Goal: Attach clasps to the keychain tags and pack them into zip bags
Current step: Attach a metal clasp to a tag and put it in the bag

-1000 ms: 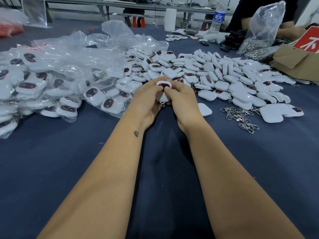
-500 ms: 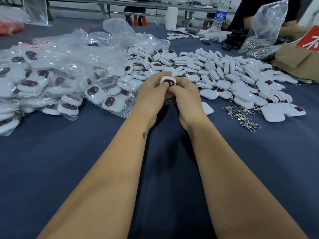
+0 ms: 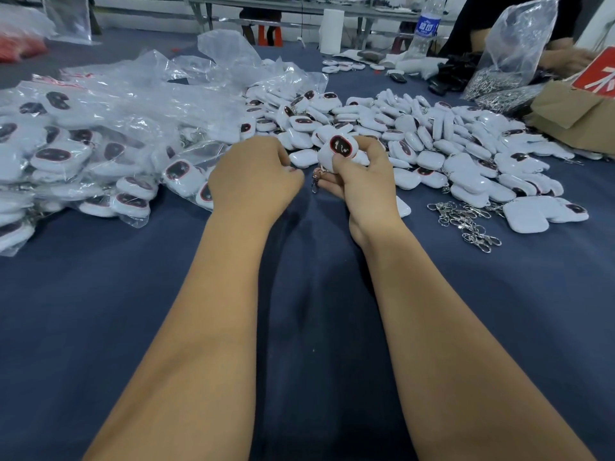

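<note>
Now the right hand (image 3: 357, 181) pinches a tag (image 3: 336, 152) with clasp (image 3: 316, 179) hanging, beside the empty, curled left hand (image 3: 253, 181).

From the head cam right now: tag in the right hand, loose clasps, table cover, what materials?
Tag in the right hand: looks like glossy white plastic with a dark, red-rimmed printed face; soft highlights. Loose clasps: bright silvery metal, likely plated; sharp glints. Table cover: matte navy fabric, judging by its folds and lack of shine.

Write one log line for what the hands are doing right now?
step: clasp on tag | right hand: holds tag, clasp hanging | left hand: curled, off tag | next, likely: bag it
</note>
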Available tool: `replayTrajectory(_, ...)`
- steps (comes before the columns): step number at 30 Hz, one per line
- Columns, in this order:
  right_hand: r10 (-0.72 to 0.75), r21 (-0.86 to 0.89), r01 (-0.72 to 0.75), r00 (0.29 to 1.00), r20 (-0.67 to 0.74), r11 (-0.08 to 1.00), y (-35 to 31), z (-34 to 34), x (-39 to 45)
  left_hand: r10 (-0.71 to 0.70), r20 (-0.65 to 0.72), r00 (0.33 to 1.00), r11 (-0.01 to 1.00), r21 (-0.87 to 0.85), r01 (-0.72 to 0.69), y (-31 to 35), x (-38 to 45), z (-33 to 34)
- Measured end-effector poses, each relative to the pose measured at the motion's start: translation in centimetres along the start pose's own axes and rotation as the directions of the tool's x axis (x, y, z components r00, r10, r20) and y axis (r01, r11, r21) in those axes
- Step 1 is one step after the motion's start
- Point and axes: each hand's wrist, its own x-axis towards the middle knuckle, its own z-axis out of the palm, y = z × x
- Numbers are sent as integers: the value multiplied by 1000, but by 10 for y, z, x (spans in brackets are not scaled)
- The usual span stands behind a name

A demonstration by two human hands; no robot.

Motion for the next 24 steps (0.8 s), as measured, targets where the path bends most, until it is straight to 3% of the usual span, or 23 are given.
replayTrajectory(4, 7, 63, -8, 1000, 10, 998, -1, -1, 1, -22, 145, 989, 997, 76, 11, -2, 1, 1)
replayTrajectory(8, 7, 69, -7, 1000, 10, 998, -2, 0, 1, -85, 101, 991, 989, 126, 72, -5, 6, 2)
replayTrajectory(12, -8, 189, -2, 999, 50, 982, -3, 3, 1, -121, 46, 992, 985, 131, 114, -6, 6, 3)
replayTrajectory(15, -37, 208, 21, 996, 76, 978, -2, 5, 1, -109, -20, 994, 984, -142, 105, -7, 5, 5)
replayTrajectory(18, -50, 286, 16, 992, 112, 958, -2, 8, 0, -191, 25, 981, 858, -480, 180, -9, 9, 6)
replayTrajectory(21, -43, 428, -32, 985, 164, 903, -3, 11, 0, -208, 94, 974, 723, -655, 217, -8, 10, 10)
replayTrajectory(24, -2, 456, -94, 979, 205, 885, -4, 14, -1, -197, 122, 973, 629, -746, 220, -5, 10, 12)
